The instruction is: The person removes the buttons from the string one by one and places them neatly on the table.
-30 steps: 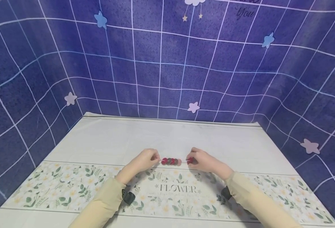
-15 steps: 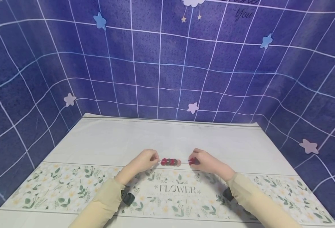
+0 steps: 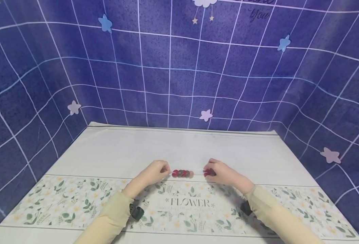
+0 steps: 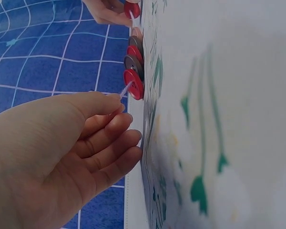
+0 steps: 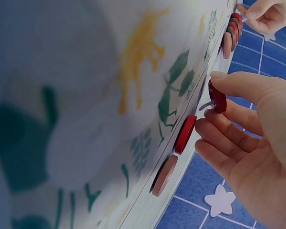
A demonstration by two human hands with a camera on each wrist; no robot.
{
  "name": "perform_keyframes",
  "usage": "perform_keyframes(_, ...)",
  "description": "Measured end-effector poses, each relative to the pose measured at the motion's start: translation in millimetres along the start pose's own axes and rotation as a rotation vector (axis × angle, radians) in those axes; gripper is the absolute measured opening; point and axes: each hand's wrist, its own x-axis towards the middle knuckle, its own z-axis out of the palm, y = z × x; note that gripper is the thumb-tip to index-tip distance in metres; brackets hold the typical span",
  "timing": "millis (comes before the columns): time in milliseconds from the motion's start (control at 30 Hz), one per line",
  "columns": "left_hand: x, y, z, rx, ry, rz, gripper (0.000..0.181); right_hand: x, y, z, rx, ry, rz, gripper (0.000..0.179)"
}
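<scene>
- Head view: a row of five overlapping buttons (image 3: 182,173) lies on the bench (image 3: 136,142) between the two hands, its long axis running left to right, pink end toward the right. Left hand (image 3: 155,170) is the nearer, fingertips just beside the row's red end. Right hand (image 3: 222,172) sits off the pink end with a held red button (image 3: 207,172); a gap separates that button from the row, roughly in line with it. A faint pale line crosses the gap, too fine to follow for certain.
- Head view, arms: both forearms slant inward from the near edge, wrists low, fingers turned toward each other.
- Left wrist view: thumb and index finger pinch a pale purple cord (image 4: 126,90) that reaches the face of the nearest red button; the other fingers curl loosely. Row runs straight away from the fingertips, the right hand beyond its far end.
- Right wrist view: thumb above, fingers beneath, pinching the held red button tilted on edge; a short bit of cord sticks out at it. How far it passes through, I cannot tell. Below, just beside the fingers, a loose red button (image 5: 185,135) and a loose pink button (image 5: 165,175) lie on the bench.
</scene>
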Motion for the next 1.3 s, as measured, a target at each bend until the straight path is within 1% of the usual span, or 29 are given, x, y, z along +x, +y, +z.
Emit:
perform_keyframes(133,0.3,-0.8,0.7,0.002,-0.001,-0.009,0.008,-1.1,2,-1,0.000,-0.006,0.015,0.026)
perform_keyframes(400,0.6,-1.0,0.6,0.000,-0.004,0.004,0.007,-3.7,7,-1,0.005,0.003,-0.016,0.024)
perform_keyframes(833,0.6,-1.0,0.7,-0.001,-0.008,0.001,0.008,-6.2,9,-2,-0.012,0.034,-0.039,0.024)
perform_keyframes(1000,0.8,-1.0,1.2,-0.001,-0.008,0.000,0.008,-7.6,12,-2,-0.036,0.038,-0.036,0.024)
perform_keyframes(1300,0.7,-2.3,0.9,-0.004,-0.007,0.025,0.008,-10.0,13,-3,-0.055,0.034,-0.013,0.024)
